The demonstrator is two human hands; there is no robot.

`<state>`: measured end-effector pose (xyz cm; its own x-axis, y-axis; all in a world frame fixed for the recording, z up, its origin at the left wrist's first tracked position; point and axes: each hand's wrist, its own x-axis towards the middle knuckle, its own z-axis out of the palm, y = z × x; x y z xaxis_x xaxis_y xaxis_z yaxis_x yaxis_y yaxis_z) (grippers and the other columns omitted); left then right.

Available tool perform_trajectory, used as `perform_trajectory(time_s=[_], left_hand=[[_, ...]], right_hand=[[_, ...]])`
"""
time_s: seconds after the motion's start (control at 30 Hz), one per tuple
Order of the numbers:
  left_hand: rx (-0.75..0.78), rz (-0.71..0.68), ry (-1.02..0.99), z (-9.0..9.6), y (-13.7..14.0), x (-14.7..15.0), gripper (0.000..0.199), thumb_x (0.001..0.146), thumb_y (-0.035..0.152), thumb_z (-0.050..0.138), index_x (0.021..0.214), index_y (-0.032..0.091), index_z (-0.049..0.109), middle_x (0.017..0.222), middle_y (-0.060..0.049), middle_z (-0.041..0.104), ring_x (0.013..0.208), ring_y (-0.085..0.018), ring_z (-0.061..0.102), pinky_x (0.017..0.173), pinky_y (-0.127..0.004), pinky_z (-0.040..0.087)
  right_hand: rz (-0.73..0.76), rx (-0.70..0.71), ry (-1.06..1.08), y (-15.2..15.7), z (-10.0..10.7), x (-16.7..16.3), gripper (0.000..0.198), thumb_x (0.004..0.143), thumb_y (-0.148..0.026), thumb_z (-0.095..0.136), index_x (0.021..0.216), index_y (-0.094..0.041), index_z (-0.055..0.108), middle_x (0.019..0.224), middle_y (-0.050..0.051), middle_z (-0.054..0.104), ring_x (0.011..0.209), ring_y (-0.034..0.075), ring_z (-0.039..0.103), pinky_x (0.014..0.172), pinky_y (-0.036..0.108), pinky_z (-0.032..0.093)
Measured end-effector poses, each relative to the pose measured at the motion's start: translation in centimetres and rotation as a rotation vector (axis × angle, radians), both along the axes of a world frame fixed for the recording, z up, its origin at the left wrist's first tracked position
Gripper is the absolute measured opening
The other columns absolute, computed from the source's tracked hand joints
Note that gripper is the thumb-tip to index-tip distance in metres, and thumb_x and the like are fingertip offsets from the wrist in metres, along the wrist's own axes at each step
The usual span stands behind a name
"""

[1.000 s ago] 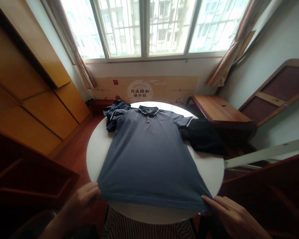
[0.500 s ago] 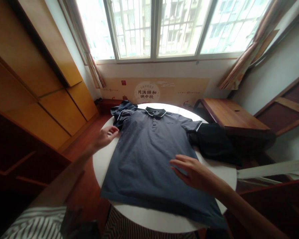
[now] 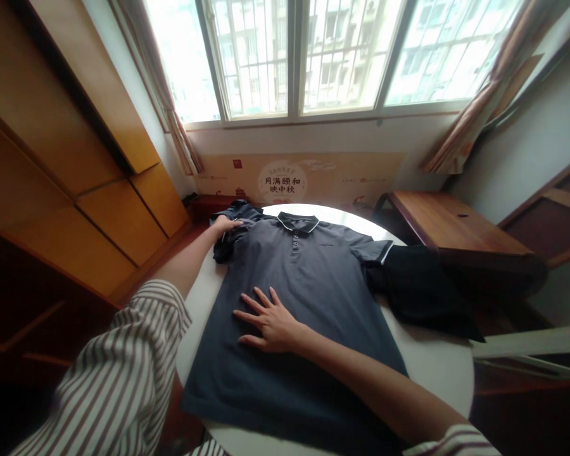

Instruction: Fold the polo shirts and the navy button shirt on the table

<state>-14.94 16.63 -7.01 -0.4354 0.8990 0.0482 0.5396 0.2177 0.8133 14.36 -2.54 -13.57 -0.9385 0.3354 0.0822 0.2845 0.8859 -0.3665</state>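
A dark grey polo shirt (image 3: 313,297) lies spread face up on the round white table (image 3: 437,354), its white-edged collar at the far side and its hem towards me. My left hand (image 3: 225,224) is at the sleeve on the left, closed on the cloth near the cuff; some of its fingers are hidden. With fingers spread, my right hand (image 3: 270,322) rests flat on the middle of the shirt front.
Dark folded cloth (image 3: 422,285) lies at the table's right, partly under the other sleeve. Another dark garment (image 3: 242,208) sits behind the left sleeve. A wooden desk (image 3: 460,221) stands at the right, yellow cabinets (image 3: 109,234) at the left, and a window beyond.
My left hand has moved forward from beside the shirt to its left sleeve. My right hand has shifted left and spread out on the shirt front.
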Motion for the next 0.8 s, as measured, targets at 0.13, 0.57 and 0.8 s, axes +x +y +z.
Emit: perform_trajectory(time_s=[0.13,0.57,0.8], left_hand=[[0.046,0.024,-0.053,0.6,0.6,-0.1,0.044,0.066,0.033,0.083,0.099,0.009,0.067,0.085,-0.011,0.073,0.075,-0.020,0.069,0.072,-0.030,0.055],[-0.123,0.071,0.263,1.8,-0.5,-0.3,0.034,0.068,0.035,0.080,0.070,0.004,0.066,0.093,-0.021,0.070,0.106,-0.033,0.064,0.089,-0.033,0.046],[-0.077,0.059,0.725,3.8,-0.8,0.9,0.035,0.077,0.041,0.074,0.093,0.010,0.075,0.109,-0.024,0.068,0.111,-0.042,0.062,0.095,-0.047,0.047]], right_hand=[[0.003,-0.009,-0.008,0.0,0.3,0.0,0.070,0.094,-0.069,0.037,0.153,-0.031,0.036,0.164,0.008,0.020,0.150,0.038,0.010,0.115,0.068,0.006],[0.004,-0.022,0.025,0.1,0.1,0.0,0.069,0.095,-0.069,0.038,0.152,-0.030,0.038,0.164,0.009,0.021,0.150,0.038,0.010,0.116,0.067,0.005],[-0.002,-0.004,0.014,0.0,0.0,-0.1,0.069,0.095,-0.068,0.039,0.152,-0.030,0.038,0.164,0.009,0.022,0.150,0.039,0.011,0.115,0.068,0.007]])
